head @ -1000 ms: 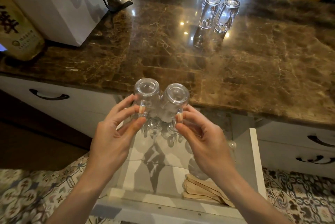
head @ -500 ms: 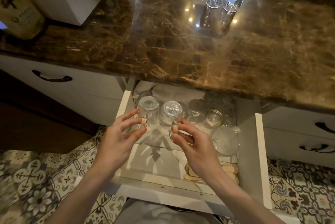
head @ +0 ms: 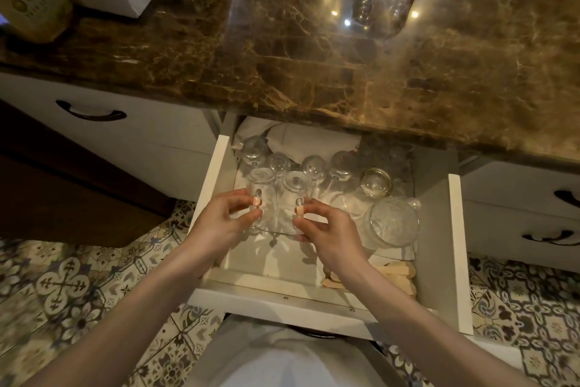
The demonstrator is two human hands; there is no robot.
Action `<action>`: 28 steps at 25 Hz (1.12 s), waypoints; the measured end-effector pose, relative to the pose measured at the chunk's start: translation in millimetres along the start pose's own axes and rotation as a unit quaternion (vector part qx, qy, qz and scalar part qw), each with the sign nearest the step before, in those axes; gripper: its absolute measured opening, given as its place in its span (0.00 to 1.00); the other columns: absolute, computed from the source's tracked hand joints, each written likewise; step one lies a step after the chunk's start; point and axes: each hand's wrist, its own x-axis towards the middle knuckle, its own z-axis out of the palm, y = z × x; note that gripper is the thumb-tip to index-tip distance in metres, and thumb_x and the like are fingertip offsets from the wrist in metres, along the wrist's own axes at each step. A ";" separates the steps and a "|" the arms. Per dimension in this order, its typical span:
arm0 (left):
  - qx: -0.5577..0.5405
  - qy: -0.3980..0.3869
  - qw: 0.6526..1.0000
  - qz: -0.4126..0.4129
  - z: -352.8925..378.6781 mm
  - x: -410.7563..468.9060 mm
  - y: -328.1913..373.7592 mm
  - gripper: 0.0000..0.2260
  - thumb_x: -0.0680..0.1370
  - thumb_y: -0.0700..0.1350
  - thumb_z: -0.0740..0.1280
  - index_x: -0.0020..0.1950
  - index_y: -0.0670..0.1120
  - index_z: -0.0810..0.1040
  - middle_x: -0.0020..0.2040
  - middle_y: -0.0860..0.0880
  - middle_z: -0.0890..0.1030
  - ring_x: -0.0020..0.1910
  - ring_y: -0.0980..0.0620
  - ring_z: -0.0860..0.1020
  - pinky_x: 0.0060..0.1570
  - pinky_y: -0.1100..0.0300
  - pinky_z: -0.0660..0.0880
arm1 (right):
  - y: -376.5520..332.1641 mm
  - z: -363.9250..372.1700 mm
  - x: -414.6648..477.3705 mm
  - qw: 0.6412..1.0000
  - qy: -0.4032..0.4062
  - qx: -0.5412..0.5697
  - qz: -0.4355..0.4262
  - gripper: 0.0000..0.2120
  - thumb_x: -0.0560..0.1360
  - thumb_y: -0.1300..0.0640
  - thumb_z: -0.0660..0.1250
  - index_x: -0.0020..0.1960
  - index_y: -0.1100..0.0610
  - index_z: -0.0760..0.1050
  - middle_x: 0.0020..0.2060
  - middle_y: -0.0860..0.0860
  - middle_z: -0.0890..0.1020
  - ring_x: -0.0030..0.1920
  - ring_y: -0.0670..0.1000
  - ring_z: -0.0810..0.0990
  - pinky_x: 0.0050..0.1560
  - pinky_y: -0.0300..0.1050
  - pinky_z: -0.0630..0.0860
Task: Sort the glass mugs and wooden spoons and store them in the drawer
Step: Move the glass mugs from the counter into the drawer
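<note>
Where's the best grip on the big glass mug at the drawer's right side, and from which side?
Judgement: take the large glass mug from straight above, fingers around its wide rim or upper wall. It stands apart from the smaller glasses, with the drawer wall close on its right. Its handle isn't clearly visible, so don't count on it.

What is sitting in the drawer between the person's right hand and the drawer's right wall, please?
In the head view, a large clear glass jar lies between the right hand and the drawer's right wall; wooden spoons lie nearer the front.
</note>
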 end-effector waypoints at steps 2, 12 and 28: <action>0.011 -0.010 1.000 -0.012 -0.1 9.4 1.4 0.04 0.75 0.40 0.70 0.48 0.47 0.80 0.67 0.50 0.72 0.60 0.54 0.75 0.43 0.72 0.72 | 2.0 0.9 9.6 0.999 0.015 -0.044 0.011 0.04 0.73 0.59 0.70 0.45 0.50 0.78 0.68 0.47 0.72 0.48 0.48 0.83 0.56 0.47 0.78; 0.041 0.005 0.999 -0.011 8.5 22.5 -0.7 0.08 0.73 0.35 0.69 0.38 0.46 0.75 0.69 0.47 0.69 0.66 0.46 0.72 0.66 0.47 0.69 | 15.3 7.5 29.0 0.994 0.064 -0.071 0.050 0.04 0.71 0.60 0.72 0.45 0.55 0.79 0.67 0.49 0.74 0.61 0.51 0.77 0.61 0.43 0.72; 0.099 0.029 0.988 -0.111 19.7 14.9 -41.2 0.04 0.74 0.40 0.71 0.43 0.45 0.76 0.48 0.50 0.81 0.46 0.52 0.79 0.39 0.65 0.75 | 55.6 31.1 31.8 0.985 0.093 -0.049 0.135 0.06 0.70 0.63 0.71 0.45 0.55 0.78 0.51 0.52 0.83 0.47 0.50 0.81 0.53 0.48 0.78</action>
